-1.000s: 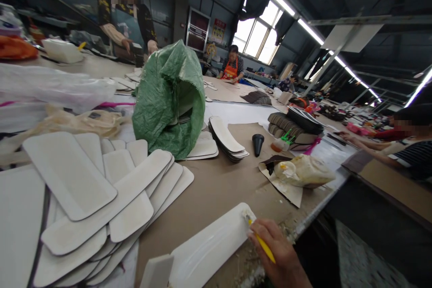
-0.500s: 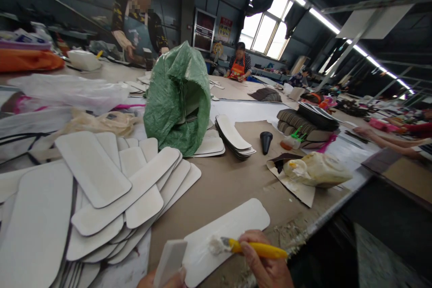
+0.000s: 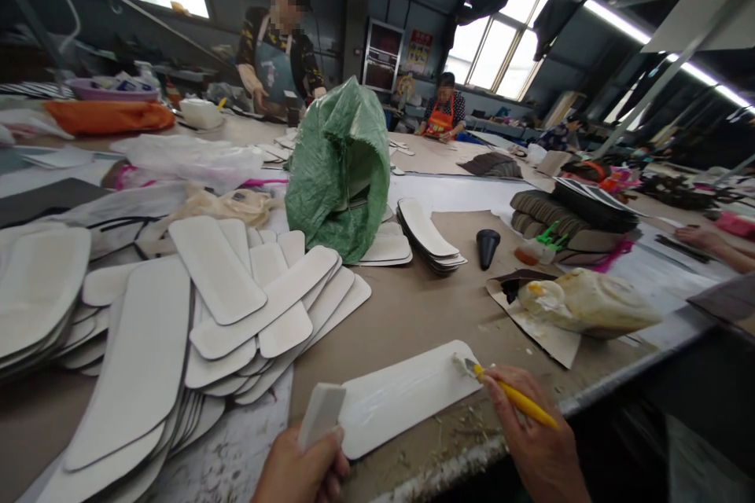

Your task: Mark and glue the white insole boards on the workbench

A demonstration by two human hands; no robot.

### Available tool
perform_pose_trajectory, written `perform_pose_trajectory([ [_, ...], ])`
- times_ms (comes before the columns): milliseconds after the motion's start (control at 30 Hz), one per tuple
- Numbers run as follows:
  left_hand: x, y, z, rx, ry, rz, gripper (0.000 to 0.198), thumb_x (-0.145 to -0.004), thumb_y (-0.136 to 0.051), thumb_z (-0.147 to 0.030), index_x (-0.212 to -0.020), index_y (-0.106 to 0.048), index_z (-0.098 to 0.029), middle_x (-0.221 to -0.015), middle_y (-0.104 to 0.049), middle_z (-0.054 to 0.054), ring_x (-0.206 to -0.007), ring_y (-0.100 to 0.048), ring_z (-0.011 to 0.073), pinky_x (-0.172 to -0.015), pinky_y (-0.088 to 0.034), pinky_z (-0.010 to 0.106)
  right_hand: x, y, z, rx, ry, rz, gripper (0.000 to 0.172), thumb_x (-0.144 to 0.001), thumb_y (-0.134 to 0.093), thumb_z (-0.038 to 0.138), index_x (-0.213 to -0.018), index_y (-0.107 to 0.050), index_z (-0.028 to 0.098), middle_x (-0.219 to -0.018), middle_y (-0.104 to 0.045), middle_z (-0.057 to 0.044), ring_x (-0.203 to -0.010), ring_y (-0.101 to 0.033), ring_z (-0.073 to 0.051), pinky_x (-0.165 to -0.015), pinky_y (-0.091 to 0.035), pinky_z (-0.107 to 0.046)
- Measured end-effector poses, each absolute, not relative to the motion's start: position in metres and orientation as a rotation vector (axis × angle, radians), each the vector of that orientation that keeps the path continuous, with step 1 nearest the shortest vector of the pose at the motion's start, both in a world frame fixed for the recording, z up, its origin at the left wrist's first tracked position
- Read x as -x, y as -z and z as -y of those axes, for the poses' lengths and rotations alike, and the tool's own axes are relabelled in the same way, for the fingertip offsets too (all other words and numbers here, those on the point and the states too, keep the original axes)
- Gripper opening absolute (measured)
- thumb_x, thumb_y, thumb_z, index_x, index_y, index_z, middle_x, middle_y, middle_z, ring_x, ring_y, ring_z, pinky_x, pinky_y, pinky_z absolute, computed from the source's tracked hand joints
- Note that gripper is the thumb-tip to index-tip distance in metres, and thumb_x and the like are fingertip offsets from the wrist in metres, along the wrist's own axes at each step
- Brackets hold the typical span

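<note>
My right hand [image 3: 534, 436] is closed around the yellow handle of a brush [image 3: 524, 402]. Its bristles touch the far right end of a long white panel [image 3: 401, 401] with rounded corners, which lies flat on the table and shines wet in the middle. At the panel's near left end, my left hand [image 3: 307, 464] grips a small off-white block [image 3: 322, 415] between thumb and fingers. Left of the panel rises a loose heap of similar white panels [image 3: 236, 314], fanned over one another.
A green woven sack [image 3: 336, 173] stands behind the heap, beside a small stack of panels [image 3: 430, 232]. Further right are a black cone-shaped thing [image 3: 487, 247], a glue-stained plastic container [image 3: 602, 302] and stacked dark pieces [image 3: 566, 216]. Co-workers [image 3: 277, 55] stand across the table.
The brush has moved from the panel's middle to its far right end. My left hand still holds the block, and the view has swung left, showing more of the heap.
</note>
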State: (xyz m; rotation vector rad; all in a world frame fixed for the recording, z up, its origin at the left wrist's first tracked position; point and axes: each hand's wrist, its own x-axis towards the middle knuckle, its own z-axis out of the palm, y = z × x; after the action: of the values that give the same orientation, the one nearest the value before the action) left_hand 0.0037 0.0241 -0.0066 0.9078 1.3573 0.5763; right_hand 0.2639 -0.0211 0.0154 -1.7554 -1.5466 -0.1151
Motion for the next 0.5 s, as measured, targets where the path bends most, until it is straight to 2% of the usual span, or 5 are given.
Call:
perform_pose_trajectory([
  [167, -0.004, 0.004, -0.024, -0.892, -0.647, -1.378, 0.031, -0.063, -0.047, -0.041, -0.045, -0.046, -0.016, -0.033, -0.043, -0.002, -0.03, -0.037, 0.0089, -0.035, -0.026, 0.022, -0.28, -0.026, 0.026, 1.81, 0.209, 1.474, 0.023, -0.08, -0.045, 0.039, -0.085, -0.057, 0.019, -0.085, -0.058, -0.008, -0.084, -0.056, -0.024, -0.082, -0.042, -0.043],
  [267, 0.002, -0.006, -0.023, -0.914, -0.755, -1.447, 0.026, -0.061, -0.05, -0.041, -0.06, -0.049, -0.015, -0.038, -0.045, -0.004, -0.032, -0.039, 0.0087, -0.035, -0.027, 0.021, -0.277, -0.039, 0.032, 1.826, 0.112, 1.426, 0.026, -0.081, -0.042, 0.04, -0.088, -0.057, 0.02, -0.092, -0.059, -0.008, -0.091, -0.054, -0.025, -0.083, -0.041, -0.041],
  [333, 0.005, -0.016, -0.02, -0.933, -0.803, -1.459, 0.029, -0.06, -0.053, -0.041, -0.067, -0.05, -0.014, -0.041, -0.046, -0.004, -0.033, -0.038, 0.0078, -0.036, -0.027, 0.02, -0.263, -0.043, 0.032, 1.804, -0.092, 1.442, 0.026, -0.08, -0.042, 0.041, -0.086, -0.058, 0.021, -0.087, -0.061, -0.006, -0.085, -0.056, -0.023, -0.074, -0.045, -0.034],
  [400, 0.003, -0.026, -0.014, -0.896, -0.745, -1.366, 0.029, -0.058, -0.054, -0.042, -0.064, -0.049, -0.014, -0.039, -0.045, -0.004, -0.033, -0.036, 0.0068, -0.036, -0.025, 0.02, -0.237, -0.041, 0.03, 1.755, -0.404, 1.446, 0.026, -0.08, -0.042, 0.043, -0.075, -0.057, 0.022, -0.068, -0.059, -0.002, -0.065, -0.056, -0.018, -0.058, -0.045, -0.027],
  [500, -0.009, -0.035, -0.005, -0.855, -0.59, -1.198, 0.029, -0.053, -0.058, -0.041, -0.058, -0.049, -0.015, -0.039, -0.047, -0.002, -0.034, -0.037, 0.0077, -0.037, -0.025, 0.021, -0.186, -0.035, 0.023, 1.631, -0.893, 1.306, 0.029, -0.077, -0.046, 0.047, -0.07, -0.054, 0.02, -0.055, -0.049, 0.003, -0.048, -0.045, -0.012, -0.048, -0.039, -0.023],
])
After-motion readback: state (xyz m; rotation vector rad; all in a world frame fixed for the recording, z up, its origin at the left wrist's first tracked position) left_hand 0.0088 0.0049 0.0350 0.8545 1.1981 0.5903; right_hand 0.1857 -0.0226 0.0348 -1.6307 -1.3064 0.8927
